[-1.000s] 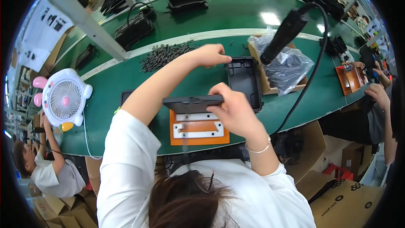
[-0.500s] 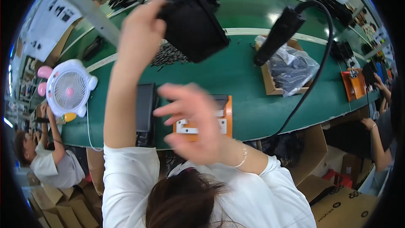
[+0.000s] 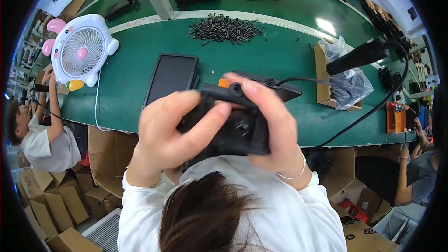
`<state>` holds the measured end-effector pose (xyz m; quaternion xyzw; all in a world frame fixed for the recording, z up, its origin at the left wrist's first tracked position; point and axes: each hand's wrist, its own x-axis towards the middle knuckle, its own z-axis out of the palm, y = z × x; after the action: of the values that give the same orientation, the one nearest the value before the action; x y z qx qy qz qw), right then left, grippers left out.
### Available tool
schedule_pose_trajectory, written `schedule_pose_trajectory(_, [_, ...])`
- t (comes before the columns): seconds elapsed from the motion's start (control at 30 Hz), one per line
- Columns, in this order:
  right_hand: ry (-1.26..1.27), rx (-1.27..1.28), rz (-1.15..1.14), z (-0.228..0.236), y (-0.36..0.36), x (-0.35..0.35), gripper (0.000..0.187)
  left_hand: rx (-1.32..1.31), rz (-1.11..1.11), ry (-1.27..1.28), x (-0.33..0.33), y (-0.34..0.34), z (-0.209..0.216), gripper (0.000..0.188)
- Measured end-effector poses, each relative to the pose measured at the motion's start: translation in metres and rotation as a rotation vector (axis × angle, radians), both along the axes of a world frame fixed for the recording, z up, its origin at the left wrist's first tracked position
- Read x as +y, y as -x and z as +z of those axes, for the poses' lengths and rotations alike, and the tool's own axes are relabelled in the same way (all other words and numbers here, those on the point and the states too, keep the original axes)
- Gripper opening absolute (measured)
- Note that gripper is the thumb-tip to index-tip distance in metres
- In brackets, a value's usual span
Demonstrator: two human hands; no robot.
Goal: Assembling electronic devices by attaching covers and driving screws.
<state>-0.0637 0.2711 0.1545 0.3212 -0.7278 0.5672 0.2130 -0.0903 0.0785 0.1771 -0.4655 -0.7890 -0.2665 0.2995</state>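
Observation:
Close to my chest, a black plastic housing (image 3: 223, 135) is held between both hands, with a round knob-like end on its upper edge. My left hand (image 3: 168, 128) grips its left side, thumb laid over the top. The right side is in my right hand (image 3: 275, 119), fingers wrapped over the upper edge. Just beyond my hands, a flat black panel with a cable (image 3: 289, 91) lies on the bench, and a bit of orange fixture (image 3: 224, 83) shows. To the left lies a black rectangular screen-like unit (image 3: 171, 78). My hands hide part of the housing.
A pile of small black screws (image 3: 226, 29) lies at the far edge. Right stands a carton (image 3: 322, 77) with bagged parts; a black handheld tool (image 3: 357, 57) on a cable hangs over it. A white fan (image 3: 83, 50) stands left. Other people work at both sides.
My left hand has come down from the far side of the bench with a black housing. My right hand, open before, now grips it too. The view has shifted.

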Motion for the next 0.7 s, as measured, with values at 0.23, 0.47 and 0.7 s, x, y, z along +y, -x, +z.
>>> schedule_pose_trajectory(0.23, [0.004,-0.042,-0.426,-0.031,-0.043,0.043,0.063,-0.623,-0.22,-0.334,0.0,0.019,-0.024,0.057])
schedule_pose_trajectory(0.47, [-0.476,0.083,-0.628,0.004,-0.029,0.034,0.051,-1.036,-0.314,-0.509,0.049,0.046,-0.058,0.028])
schedule_pose_trajectory(0.7, [-0.571,-0.083,-0.573,0.006,-0.018,0.041,0.059,-1.032,-0.274,-0.503,0.039,0.027,-0.068,0.025])
